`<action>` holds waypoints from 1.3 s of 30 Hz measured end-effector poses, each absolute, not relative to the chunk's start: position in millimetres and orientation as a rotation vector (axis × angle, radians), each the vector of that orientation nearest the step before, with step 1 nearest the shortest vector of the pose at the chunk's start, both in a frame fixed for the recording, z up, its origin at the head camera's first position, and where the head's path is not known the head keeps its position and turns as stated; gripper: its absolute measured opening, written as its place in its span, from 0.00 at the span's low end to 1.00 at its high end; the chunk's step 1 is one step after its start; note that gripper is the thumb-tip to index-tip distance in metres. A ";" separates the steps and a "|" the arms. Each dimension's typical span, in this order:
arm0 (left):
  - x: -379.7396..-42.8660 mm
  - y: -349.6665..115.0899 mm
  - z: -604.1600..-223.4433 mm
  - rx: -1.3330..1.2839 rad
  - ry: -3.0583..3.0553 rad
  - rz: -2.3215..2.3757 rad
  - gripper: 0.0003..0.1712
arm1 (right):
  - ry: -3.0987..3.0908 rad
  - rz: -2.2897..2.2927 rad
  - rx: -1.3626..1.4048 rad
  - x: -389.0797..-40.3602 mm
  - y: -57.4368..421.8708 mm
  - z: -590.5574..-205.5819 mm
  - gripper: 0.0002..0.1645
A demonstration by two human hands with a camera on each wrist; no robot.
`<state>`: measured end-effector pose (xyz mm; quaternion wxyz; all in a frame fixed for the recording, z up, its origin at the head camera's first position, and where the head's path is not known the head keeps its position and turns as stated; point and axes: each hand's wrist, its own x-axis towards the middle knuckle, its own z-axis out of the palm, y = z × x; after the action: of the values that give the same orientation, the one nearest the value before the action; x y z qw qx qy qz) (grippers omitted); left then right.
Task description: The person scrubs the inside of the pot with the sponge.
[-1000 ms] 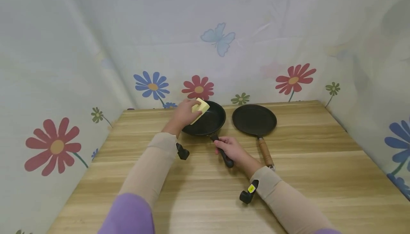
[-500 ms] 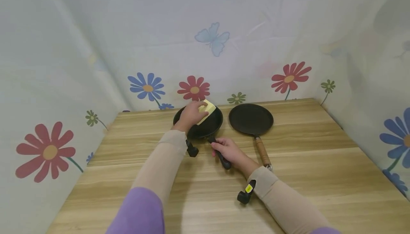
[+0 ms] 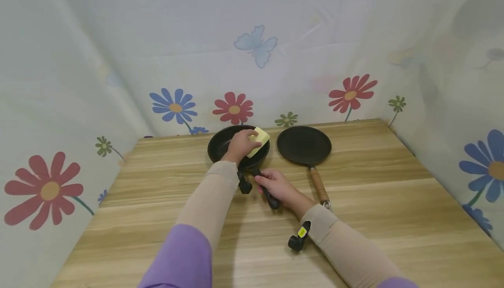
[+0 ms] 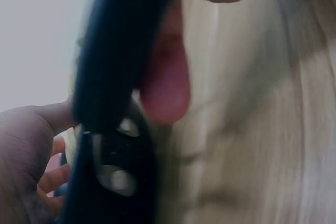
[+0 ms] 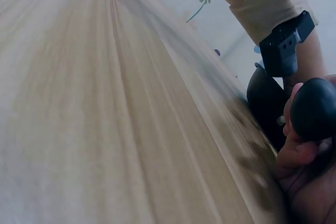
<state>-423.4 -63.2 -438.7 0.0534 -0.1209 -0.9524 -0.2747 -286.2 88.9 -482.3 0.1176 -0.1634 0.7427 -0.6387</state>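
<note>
In the head view a black frying pan [image 3: 218, 142] is near the back of the table. My left hand [image 3: 240, 145] reaches over it and grips a pale yellow sponge [image 3: 261, 138] against the right part of its inside. My right hand [image 3: 278, 186] holds the pan's black handle [image 3: 272, 201], fingers curled round it. The left wrist view is blurred; the handle [image 4: 123, 40] crosses it, with part of the left hand [image 4: 21, 150] at the left edge. In the right wrist view the rounded handle end [image 5: 315, 109] sticks out of the right hand [image 5: 312, 192].
A flat black crepe pan [image 3: 304, 145] with a wooden handle [image 3: 318, 184] lies just right of the frying pan. The wood-grain table [image 3: 157, 209] backs onto a white flowered curtain [image 3: 189, 38]. A black wrist camera [image 3: 297, 240] hangs below the right wrist.
My left hand has slid the sponge rightward and slightly toward me across the frying pan. The right hand keeps its grip on the handle. The head view has shifted slightly.
</note>
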 end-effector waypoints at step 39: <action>-410.1 -80.0 -437.1 -1.042 -3.126 -0.829 0.10 | 2.297 -1.820 -0.304 -275.4 65.9 -471.5 0.19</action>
<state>-410.1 -80.0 -437.1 -0.1276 -0.3042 -0.9125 -0.2420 -275.4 65.9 -471.5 0.0974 -0.1028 0.7760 -0.6147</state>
